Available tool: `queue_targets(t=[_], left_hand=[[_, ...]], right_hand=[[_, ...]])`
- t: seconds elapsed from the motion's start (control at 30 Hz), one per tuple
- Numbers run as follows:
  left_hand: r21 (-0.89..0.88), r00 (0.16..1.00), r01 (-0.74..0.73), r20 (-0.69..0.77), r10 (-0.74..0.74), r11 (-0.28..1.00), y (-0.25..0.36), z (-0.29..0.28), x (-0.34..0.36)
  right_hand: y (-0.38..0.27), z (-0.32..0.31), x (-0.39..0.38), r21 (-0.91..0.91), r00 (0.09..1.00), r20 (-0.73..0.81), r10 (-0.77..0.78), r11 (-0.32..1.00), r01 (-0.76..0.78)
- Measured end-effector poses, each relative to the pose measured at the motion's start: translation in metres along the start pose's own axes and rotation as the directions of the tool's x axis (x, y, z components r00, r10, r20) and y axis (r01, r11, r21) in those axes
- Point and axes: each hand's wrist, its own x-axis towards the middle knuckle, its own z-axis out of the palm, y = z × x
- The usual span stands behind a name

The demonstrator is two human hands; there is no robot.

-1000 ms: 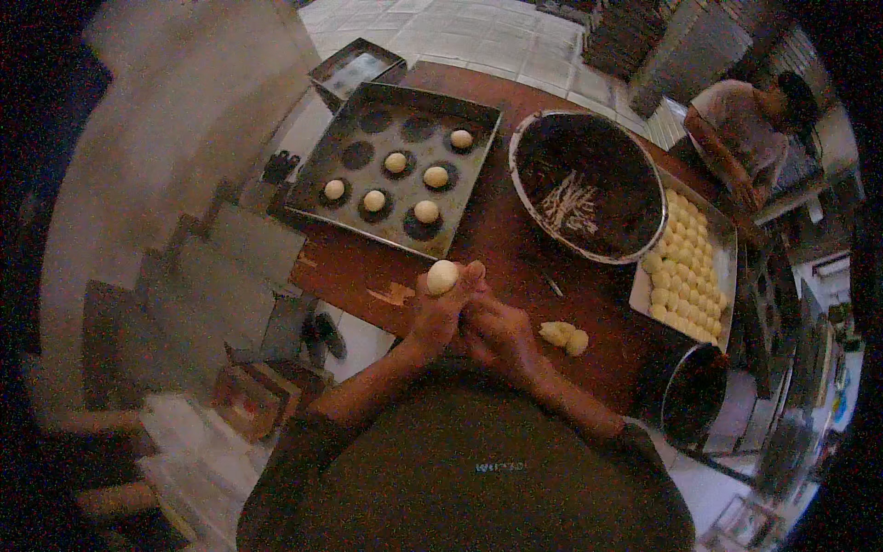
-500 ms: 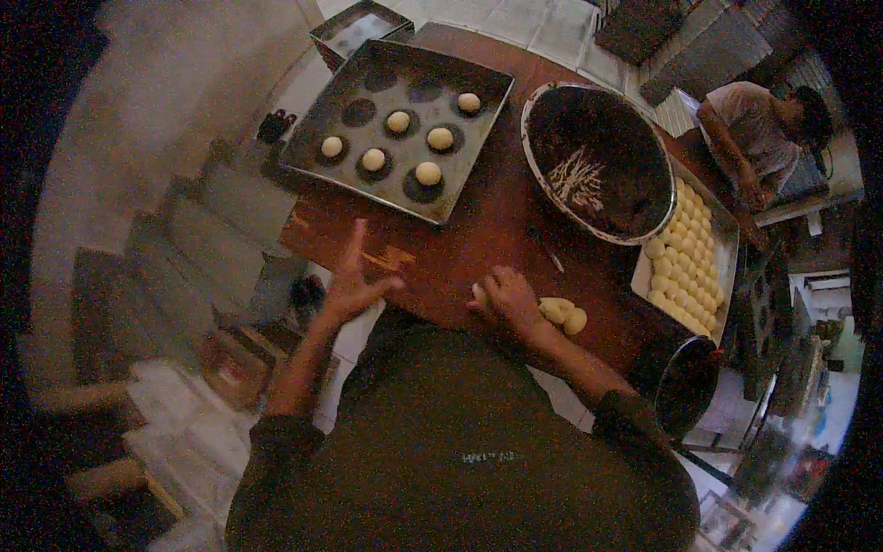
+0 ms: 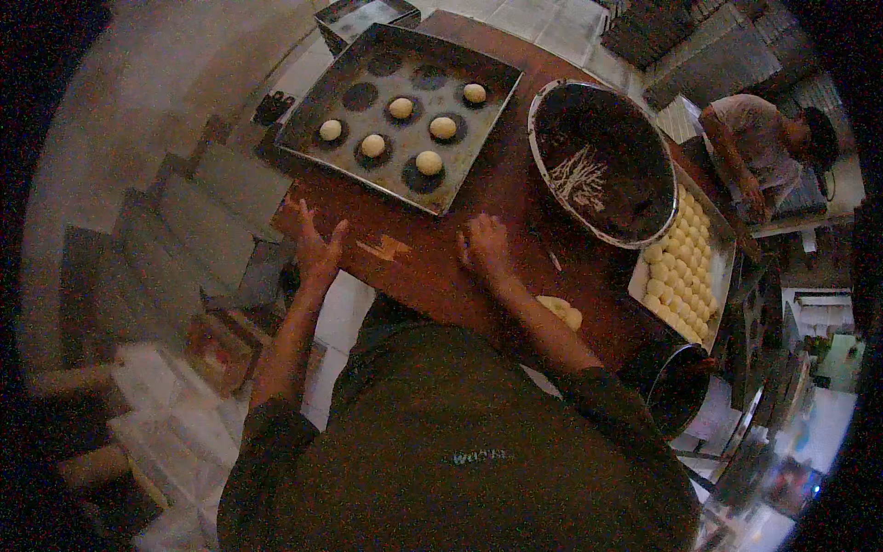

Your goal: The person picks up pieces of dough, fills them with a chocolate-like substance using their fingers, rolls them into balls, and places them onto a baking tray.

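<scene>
Over the table's near left edge my left hand [image 3: 318, 250] is open, its fingers spread and holding nothing. My right hand [image 3: 487, 247] is above the tabletop just below the dark baking tray [image 3: 397, 190], fingers curled in; whatever they hold, if anything, is hidden. In the tray's round hollows sit several pale dough balls, one of them a dough ball [image 3: 429, 163] near the front corner. Beside my right forearm lie pale dough pieces [image 3: 557, 311], partly covered by the arm.
A large round basin [image 3: 664, 230] with pale thin strips and a dark mass inside stands on the wooden table [image 3: 441, 285]. To its right is a tray [image 3: 724, 304] of dough balls, with a dark bucket [image 3: 685, 391] nearer me. Another person [image 3: 759, 152] works at the far right.
My right hand has moved up toward the baking tray, away from the dough pieces; the pale ball seen at its fingers is out of sight. My left hand has shifted left, still spread.
</scene>
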Motion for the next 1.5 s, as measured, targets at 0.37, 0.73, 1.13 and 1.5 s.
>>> queue_targets(t=[0.37,0.73,1.13,1.5], left_hand=[[0.59,0.998,-0.02,0.058,-0.018,0.807,0.004,0.071,0.034],[0.576,0.991,0.018,0.1,-0.092,0.817,0.037,0.015,0.036],[0.428,0.994,-0.087,0.104,0.047,0.9,0.038,0.012,0.049],[0.659,0.986,-0.164,0.121,0.113,0.734,-0.016,0.006,0.033]], right_hand=[[0.009,-0.025,-0.028,0.117,0.98,0.1,-0.172,0.98,0.16],[-0.073,-0.157,0.129,0.661,0.923,0.38,0.055,0.682,-0.313],[0.029,0.018,0.413,-0.006,0.983,0.024,0.18,0.984,-0.18],[-0.132,-0.186,0.098,0.75,0.944,0.203,0.26,0.579,-0.32]])
